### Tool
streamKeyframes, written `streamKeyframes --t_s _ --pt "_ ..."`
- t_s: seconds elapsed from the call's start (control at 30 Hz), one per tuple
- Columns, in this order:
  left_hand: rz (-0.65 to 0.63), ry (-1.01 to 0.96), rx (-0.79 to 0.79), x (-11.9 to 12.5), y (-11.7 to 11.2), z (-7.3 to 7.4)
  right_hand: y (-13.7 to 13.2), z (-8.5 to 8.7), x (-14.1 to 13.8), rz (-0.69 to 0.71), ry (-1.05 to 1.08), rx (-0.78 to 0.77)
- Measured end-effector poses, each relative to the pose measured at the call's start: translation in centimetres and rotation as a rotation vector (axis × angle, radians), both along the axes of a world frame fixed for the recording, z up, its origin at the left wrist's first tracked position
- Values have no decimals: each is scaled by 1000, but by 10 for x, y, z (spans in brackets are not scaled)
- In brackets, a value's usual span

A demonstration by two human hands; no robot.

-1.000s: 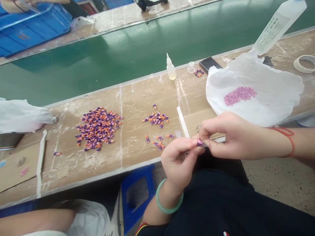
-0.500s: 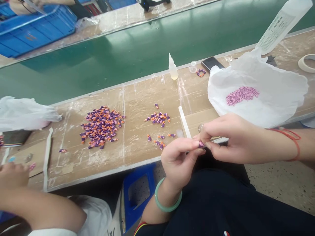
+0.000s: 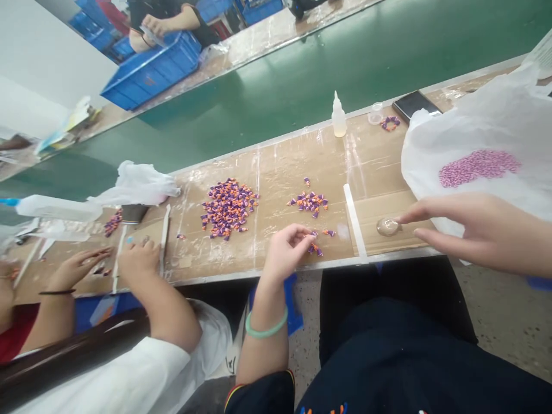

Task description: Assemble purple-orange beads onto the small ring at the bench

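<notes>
My left hand (image 3: 287,250) hovers over the cardboard-covered bench (image 3: 276,172), its thumb and fingertips curled together right beside a few loose purple-and-orange cone pieces (image 3: 314,247). Whether a piece sits between those fingers is hidden. My right hand (image 3: 474,230) reaches left with fingers spread, its index fingertip at a small clear round dish (image 3: 388,226) near the bench's front edge. A small pile of the cone pieces (image 3: 308,201) lies just beyond my left hand, and a larger pile (image 3: 228,207) lies further left.
A white plastic bag (image 3: 495,121) holding pink beads (image 3: 478,167) lies at right. A glue bottle (image 3: 338,118), clear cap (image 3: 375,113), phone (image 3: 414,103) and white strip (image 3: 354,218) sit on the bench. A green conveyor belt (image 3: 302,75) runs behind. A co-worker's hands (image 3: 138,259) work at left.
My hands have separated: the left dropped to the loose pieces on the bench, the right moved out to the clear dish. The view has swung left, showing the co-worker's arms.
</notes>
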State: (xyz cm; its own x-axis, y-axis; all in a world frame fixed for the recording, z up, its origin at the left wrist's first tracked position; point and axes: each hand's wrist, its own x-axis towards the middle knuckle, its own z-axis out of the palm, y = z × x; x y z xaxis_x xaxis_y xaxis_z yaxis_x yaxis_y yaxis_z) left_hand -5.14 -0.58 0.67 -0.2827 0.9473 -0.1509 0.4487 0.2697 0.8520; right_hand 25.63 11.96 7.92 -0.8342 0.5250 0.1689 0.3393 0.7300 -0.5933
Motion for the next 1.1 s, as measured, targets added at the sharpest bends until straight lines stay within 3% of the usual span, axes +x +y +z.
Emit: streamKeyframes --t_s 0.07,0.2,0.37,0.47,0.57,0.67,0.73,0.9,1.1 --pt "3 183 -34 -22 9 -5 7 -3 12 -40 2 -8" --pt "162 455 48 -53 43 -15 13 -7 37 -188 -20 24" --pt "110 515 53 -66 79 -20 9 -2 67 -475 -64 -80" --pt "80 499 47 -63 85 -13 10 -5 82 -706 -29 -178" --pt "109 453 41 -61 80 -2 24 -21 100 -859 -11 -174" --pt "217 262 115 -55 67 6 43 -42 115 -814 -40 -96" --pt "236 74 180 -45 58 10 54 -54 115 -710 -70 -28" --pt "102 -364 241 -1 37 19 62 -68 86 -547 -124 42" --pt "-89 -533 209 34 22 21 60 -75 67 -593 -161 79"
